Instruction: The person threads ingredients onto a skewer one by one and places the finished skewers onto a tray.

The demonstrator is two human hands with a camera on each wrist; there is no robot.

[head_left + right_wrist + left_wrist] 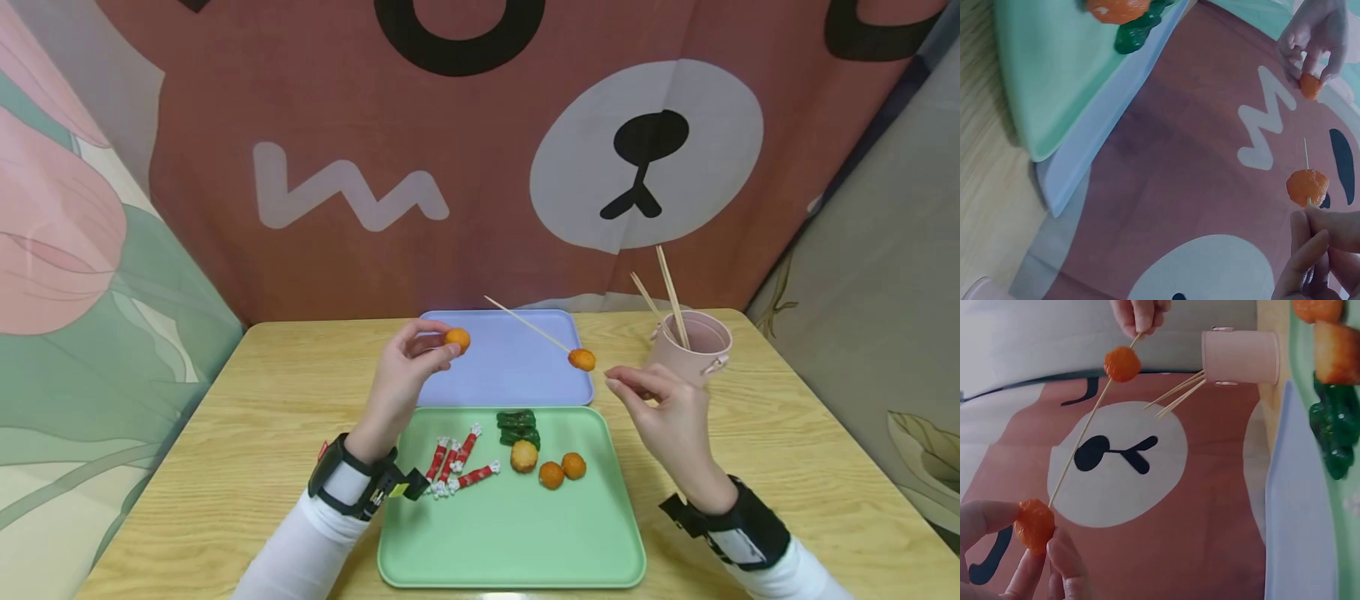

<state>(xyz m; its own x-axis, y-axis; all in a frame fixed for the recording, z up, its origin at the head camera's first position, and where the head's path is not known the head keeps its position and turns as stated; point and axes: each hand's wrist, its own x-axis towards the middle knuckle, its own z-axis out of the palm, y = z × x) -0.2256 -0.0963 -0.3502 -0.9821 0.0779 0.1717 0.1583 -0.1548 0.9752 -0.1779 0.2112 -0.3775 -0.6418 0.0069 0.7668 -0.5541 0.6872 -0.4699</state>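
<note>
Between thumb and fingers, my left hand (408, 358) pinches a small orange food ball (458, 339), held up over the blue tray. The right hand (667, 412) grips a thin wooden skewer (527, 323) near one end. Threaded on that skewer is a second orange ball (581, 359), close to the right fingertips. The skewer's bare end slants up and leftward past the left hand's ball in the head view. In the right wrist view this tip (1305, 150) is apart from the left hand's ball (1310, 86).
A green tray (510, 542) holds several red-wrapped sticks (472, 475), a green leafy piece (518, 428), a yellowish ball (523, 456) and two orange balls (551, 475). Behind it lies a blue tray (495, 375). A pink bucket (693, 342) with skewers stands at the back right.
</note>
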